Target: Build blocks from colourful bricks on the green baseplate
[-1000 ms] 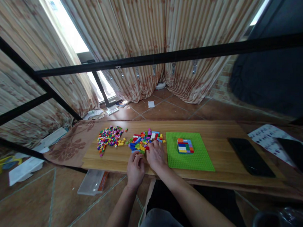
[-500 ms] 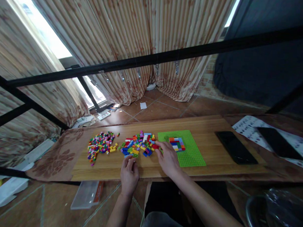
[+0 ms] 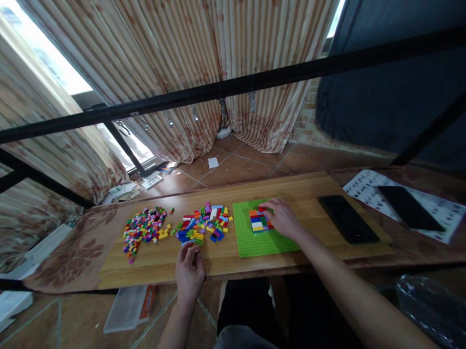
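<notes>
On the green baseplate (image 3: 246,243) stands a small build of coloured bricks (image 3: 258,221). My right hand (image 3: 283,217) is over the build's right side, its fingers pinched on a red brick (image 3: 262,209) at the back edge. My left hand (image 3: 190,267) rests at the board's front edge, just in front of the loose brick pile (image 3: 204,224). Its fingers are curled together; whatever they hold, if anything, is too small to make out. Yellow and lime bricks (image 3: 196,237) lie closest to its fingertips.
A heap of tiny coloured pieces (image 3: 145,227) lies on the wooden board (image 3: 214,260) at left. A black phone (image 3: 348,218) lies at right, and a second dark device (image 3: 409,208) sits on a printed sheet (image 3: 364,184). A black metal rail (image 3: 205,94) crosses behind the board.
My right hand has moved right, from the loose brick pile to the build on the baseplate, carrying a red brick. My left hand stays by the pile. The whole view has shifted slightly.
</notes>
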The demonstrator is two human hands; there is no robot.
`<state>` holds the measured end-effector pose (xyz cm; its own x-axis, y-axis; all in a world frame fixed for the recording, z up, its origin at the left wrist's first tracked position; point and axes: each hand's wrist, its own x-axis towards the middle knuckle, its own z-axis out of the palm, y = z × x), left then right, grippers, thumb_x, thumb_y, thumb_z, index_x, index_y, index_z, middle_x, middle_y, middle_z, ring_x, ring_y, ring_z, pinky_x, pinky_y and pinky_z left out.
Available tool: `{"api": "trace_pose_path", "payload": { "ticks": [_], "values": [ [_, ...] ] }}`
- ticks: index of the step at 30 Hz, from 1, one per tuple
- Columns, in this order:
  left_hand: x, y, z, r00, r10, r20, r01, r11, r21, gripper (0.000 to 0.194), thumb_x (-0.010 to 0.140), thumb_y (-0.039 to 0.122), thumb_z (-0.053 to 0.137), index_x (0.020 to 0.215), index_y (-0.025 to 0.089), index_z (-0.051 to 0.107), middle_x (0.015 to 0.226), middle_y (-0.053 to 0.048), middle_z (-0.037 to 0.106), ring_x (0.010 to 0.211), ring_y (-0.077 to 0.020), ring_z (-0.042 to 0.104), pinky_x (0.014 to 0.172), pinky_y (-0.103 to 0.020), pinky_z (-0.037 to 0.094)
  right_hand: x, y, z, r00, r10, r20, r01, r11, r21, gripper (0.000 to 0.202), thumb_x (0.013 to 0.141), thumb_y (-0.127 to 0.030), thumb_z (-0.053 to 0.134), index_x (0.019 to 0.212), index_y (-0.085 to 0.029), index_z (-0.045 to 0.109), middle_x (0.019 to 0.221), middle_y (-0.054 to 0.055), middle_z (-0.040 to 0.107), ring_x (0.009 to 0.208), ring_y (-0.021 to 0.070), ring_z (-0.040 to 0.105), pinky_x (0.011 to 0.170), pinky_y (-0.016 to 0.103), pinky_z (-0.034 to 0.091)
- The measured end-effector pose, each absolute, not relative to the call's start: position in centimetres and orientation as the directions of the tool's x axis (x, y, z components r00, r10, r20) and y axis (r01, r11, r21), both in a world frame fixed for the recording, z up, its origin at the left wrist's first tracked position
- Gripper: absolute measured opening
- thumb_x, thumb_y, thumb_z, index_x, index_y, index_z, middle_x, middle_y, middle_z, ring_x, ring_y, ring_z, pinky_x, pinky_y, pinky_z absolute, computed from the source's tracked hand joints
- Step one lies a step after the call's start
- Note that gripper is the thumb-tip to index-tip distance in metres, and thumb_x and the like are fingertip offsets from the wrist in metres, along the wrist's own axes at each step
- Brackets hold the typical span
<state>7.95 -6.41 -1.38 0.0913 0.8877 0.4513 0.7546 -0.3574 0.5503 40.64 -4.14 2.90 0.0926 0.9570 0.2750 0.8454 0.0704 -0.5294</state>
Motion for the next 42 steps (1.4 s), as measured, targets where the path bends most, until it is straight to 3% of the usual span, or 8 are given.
{"api": "trace_pose_path", "payload": {
  "ticks": [14,20,24,34,42],
  "values": [
    [8.1,-6.3,-1.4,0.086,0.890,0.448,0.781,-0.339,0.525,0.017,0.085,0.023,0.049,0.095,0.020,0.062,0.111,-0.008,0.056,0.098,-0.0201,0.058,0.086,-0.036,0.050,40.4,-3.8,2.6,0.042,0.969,0.243,0.797,0.114,-0.593,0.022,0.081,-0.013,0.056,0.096,-0.021,0.070,0.096,0.006,0.065,0.095,0.0198,0.055,0.089,0.037,0.042],
    [8.1,-6.4,-1.3,0.081,0.890,0.449,0.768,-0.343,0.541,0.017,0.085,0.023,0.049,0.095,0.020,0.062,0.111,-0.008,0.056,0.099,-0.0204,0.058,0.087,-0.036,0.050,41.1,-3.6,1.8,0.152,0.956,0.250,0.624,0.103,-0.775,0.033,0.080,-0.021,0.059,0.112,-0.021,0.064,0.103,0.006,0.068,0.095,0.0194,0.061,0.086,0.036,0.047],
    [8.1,-6.4,-1.4,0.081,0.892,0.445,0.765,-0.342,0.546,0.017,0.085,0.022,0.050,0.095,0.020,0.062,0.112,-0.008,0.056,0.100,-0.0204,0.058,0.087,-0.036,0.049,41.1,-2.8,1.2,0.255,0.945,0.205,0.493,0.055,-0.868,0.026,0.087,-0.029,0.050,0.104,-0.022,0.067,0.106,0.005,0.070,0.097,0.0178,0.063,0.086,0.033,0.048],
    [8.1,-6.4,-1.5,0.086,0.891,0.447,0.758,-0.350,0.551,0.016,0.085,0.023,0.050,0.096,0.020,0.062,0.112,-0.008,0.055,0.101,-0.0210,0.058,0.089,-0.038,0.049,40.2,-1.8,0.4,0.245,0.965,0.090,0.551,-0.063,-0.832,0.024,0.082,-0.033,0.054,0.079,-0.019,0.073,0.076,0.004,0.073,0.071,0.0193,0.065,0.066,0.029,0.047],
    [8.3,-6.5,-1.2,0.085,0.891,0.445,0.761,-0.347,0.549,0.016,0.084,0.021,0.050,0.095,0.020,0.062,0.112,-0.009,0.056,0.102,-0.0211,0.058,0.090,-0.038,0.049,40.4,-1.6,0.7,0.220,0.974,0.049,0.573,-0.088,-0.815,0.024,0.081,-0.032,0.055,0.078,-0.019,0.074,0.072,0.003,0.072,0.068,0.0182,0.063,0.063,0.028,0.045]
  ]
}}
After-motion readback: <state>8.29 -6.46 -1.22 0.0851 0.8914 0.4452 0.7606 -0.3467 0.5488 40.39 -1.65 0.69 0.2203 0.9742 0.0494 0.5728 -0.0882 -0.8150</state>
